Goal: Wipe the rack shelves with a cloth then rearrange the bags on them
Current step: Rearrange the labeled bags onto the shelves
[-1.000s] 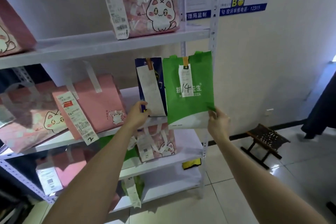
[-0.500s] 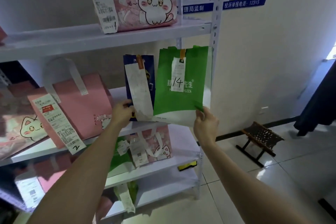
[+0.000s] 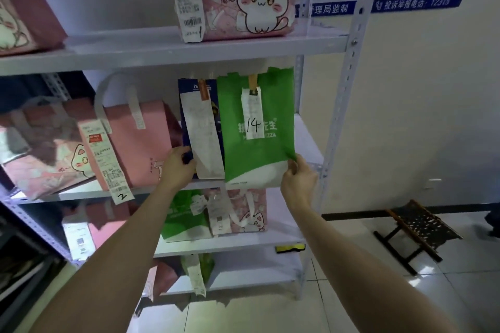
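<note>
left hand (image 3: 177, 167) pinching blue bag (image 3: 189, 116) low down; right hand (image 3: 297, 178) gripping green bag's (image 3: 257, 149) bottom corner. both bags upright, side by side on the shelf (image 3: 308, 138), above the hands.

Four shelves (image 3: 173, 46) counted on the rack. Three green bags: one marked 14 (image 3: 259, 143) at centre, one (image 3: 184, 216) toward 6 o'clock below it, one (image 3: 208, 265) lower still, partly hidden. One dark blue bag (image 3: 189, 113) just left of centre. At least five pink bags: cat-printed one (image 3: 251, 0) at 12 o'clock, one (image 3: 24, 8) at 10 o'clock, two at 9 o'clock (image 3: 143, 143) (image 3: 40, 149), one (image 3: 249, 213) near 6 o'clock; further pink shapes lower left too blurred to count. Two hands: left hand (image 3: 176, 167), right hand (image 3: 297, 181). One stool (image 3: 422, 227) at 4 o'clock.
</note>
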`<state>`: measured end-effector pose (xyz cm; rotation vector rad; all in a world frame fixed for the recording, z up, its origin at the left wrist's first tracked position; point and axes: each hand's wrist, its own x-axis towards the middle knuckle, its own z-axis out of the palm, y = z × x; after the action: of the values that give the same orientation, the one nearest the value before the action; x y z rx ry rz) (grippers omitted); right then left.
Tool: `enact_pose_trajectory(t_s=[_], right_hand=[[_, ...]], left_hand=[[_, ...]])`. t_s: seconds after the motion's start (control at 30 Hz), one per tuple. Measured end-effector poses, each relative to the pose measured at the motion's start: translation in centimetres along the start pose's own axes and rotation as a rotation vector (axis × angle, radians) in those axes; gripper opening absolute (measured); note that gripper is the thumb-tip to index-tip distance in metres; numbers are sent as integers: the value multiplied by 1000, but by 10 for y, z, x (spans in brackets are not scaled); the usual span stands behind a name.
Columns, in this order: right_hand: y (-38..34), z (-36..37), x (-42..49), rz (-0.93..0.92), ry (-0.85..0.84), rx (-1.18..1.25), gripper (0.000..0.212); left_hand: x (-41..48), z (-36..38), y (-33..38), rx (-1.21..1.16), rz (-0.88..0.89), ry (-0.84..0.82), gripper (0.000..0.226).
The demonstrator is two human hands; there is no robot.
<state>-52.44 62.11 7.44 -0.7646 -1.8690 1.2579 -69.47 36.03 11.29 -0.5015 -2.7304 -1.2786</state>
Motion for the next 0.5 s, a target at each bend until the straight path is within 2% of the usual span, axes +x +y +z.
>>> enact_pose_trajectory(t_s=[0.17,0.33,0.5], right_hand=[[3,-8,38,2,-61,1,50],[13,-17,62,28,-371,-270,41],[6,-28,61,49,-382,-230,45]], left_hand=[[-24,9,2,124,51,75,41],[-47,14,8,126,29,144,50],[-56,10,20,131,6,132,47]])
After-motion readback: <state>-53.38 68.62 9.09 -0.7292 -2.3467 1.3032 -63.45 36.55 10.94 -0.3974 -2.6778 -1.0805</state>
